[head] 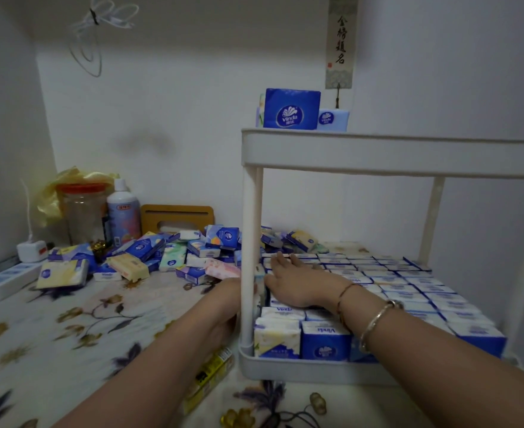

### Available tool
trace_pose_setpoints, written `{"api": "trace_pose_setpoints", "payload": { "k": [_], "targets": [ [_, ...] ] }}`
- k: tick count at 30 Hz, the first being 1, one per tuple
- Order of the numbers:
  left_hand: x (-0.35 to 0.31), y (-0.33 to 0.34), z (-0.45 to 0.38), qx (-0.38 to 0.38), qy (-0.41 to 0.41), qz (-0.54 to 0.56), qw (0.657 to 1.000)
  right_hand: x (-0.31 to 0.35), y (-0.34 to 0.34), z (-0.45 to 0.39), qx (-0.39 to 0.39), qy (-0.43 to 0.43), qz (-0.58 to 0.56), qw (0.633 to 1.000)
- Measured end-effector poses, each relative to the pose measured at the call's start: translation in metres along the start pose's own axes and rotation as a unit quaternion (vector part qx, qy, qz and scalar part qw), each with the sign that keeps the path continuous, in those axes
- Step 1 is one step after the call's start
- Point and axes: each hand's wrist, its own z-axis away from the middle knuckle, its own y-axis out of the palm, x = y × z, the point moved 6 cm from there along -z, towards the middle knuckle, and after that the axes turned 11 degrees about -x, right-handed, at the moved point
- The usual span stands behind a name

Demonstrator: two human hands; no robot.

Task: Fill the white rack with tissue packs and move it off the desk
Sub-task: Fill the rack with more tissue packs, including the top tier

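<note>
right hand [297, 284] flat on packs [378, 282], fingers [277, 261] straight | left hand [228, 307] half hidden behind rack [378, 154] post, fingers' state unclear

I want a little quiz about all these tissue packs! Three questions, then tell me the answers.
1. True or false: the right hand lies flat on the packed rows of tissue packs in the white rack's bottom shelf.
2. Where are the loose packs piled? A) on the desk left of the rack B) on the floor
3. Which shelf holds only a few packs?

Key: 1 true; 2 A; 3 the top shelf.
</note>
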Motion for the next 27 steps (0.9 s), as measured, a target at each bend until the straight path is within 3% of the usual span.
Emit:
{"api": "trace_pose_setpoints", "payload": {
  "k": [9, 17, 27],
  "targets": [
    [-0.013, 0.002, 0.001, 0.010, 0.039, 0.007, 0.999, 0.003, -0.011, 0.012, -0.014, -0.005, -0.057, 0.998],
    [-0.055, -0.048, 0.021, -0.031, 0.095, -0.055, 0.993, 0.017, -0.088, 0.070, -0.218, -0.029, -0.147, 0.964],
    [-0.087, -0.102, 0.049, -0.076, 0.169, -0.105, 0.977, 0.100, -0.123, 0.120, -0.259, -0.121, -0.185, 0.940]
  ]
}}
